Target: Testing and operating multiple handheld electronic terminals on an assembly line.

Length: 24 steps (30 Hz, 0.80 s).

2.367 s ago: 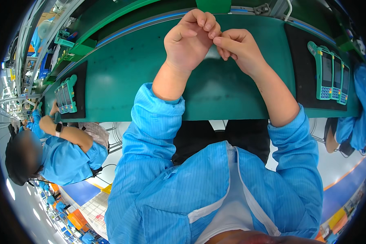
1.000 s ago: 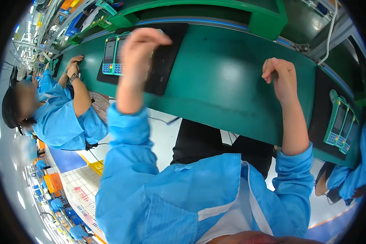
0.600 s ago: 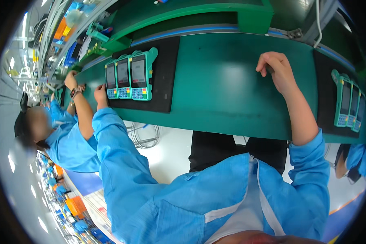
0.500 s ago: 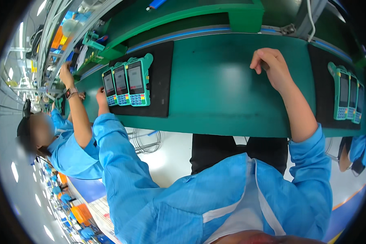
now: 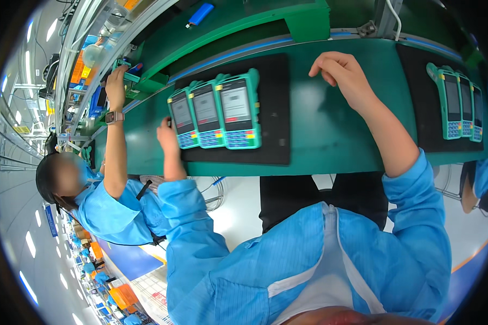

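Three card payment terminals (image 5: 237, 111) in teal cases stand side by side on a black mat (image 5: 275, 119), left of centre on the green bench. Their screens are lit, and coloured keypads face me. At the mat's left end, my left hand (image 5: 169, 142) is closed at the edge, beside the leftmost terminal; its fingertips are partly hidden. My right hand (image 5: 342, 76) hovers over bare bench between the two mats, fingers loosely bent and apart, holding nothing.
A second black mat (image 5: 417, 103) with several similar terminals (image 5: 461, 105) lies at the far right. Behind the bench runs a green raised shelf (image 5: 309, 21) with a blue object (image 5: 200, 15). A co-worker (image 5: 114, 200) in blue sits close on my left, one arm raised.
The left mat and its terminals have slid right, with my left hand following at their left edge. My right hand has shifted slightly left and up. The view has also moved a little.
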Tool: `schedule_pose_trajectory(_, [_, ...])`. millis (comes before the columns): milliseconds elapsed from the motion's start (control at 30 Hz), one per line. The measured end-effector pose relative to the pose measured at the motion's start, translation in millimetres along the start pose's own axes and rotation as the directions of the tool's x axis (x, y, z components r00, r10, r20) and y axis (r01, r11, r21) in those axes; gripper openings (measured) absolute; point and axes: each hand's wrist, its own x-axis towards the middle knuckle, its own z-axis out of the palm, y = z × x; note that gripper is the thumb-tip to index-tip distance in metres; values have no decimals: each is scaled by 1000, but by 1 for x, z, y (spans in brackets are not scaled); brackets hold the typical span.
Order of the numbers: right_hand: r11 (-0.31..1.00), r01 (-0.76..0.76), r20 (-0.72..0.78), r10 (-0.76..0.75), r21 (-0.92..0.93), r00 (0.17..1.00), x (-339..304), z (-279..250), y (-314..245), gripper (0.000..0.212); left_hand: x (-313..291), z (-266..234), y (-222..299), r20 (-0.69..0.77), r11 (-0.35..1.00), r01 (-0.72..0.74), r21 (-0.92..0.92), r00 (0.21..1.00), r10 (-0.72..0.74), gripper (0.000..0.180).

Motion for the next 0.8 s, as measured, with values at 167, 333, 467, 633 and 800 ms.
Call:
schedule_pose_trajectory(167, [966,86,-196,-136,-242,971,-18,-34,-4,20,-71,-14,137,-46,994,-105,-25,994,104,32])
schedule_pose_trajectory(333, [654,-46,-289,-269,-755,919,-27,-26,-28,41,-100,-62,195,96,986,-96,134,992,84,29])
schedule_pose_trajectory(467, [575,-67,-275,-284,-815,918,-32,-53,-18,50,-116,-55,231,125,984,-166,67,980,157,26])
schedule_pose_trajectory(633, [677,44,-101,-174,-735,980,-28,-55,1,55,-88,-48,245,147,962,-272,19,953,267,29])
schedule_pose_trajectory(800, [750,223,72,-230,-622,971,-22,-46,15,39,-50,-71,261,144,934,-219,-283,953,268,37])
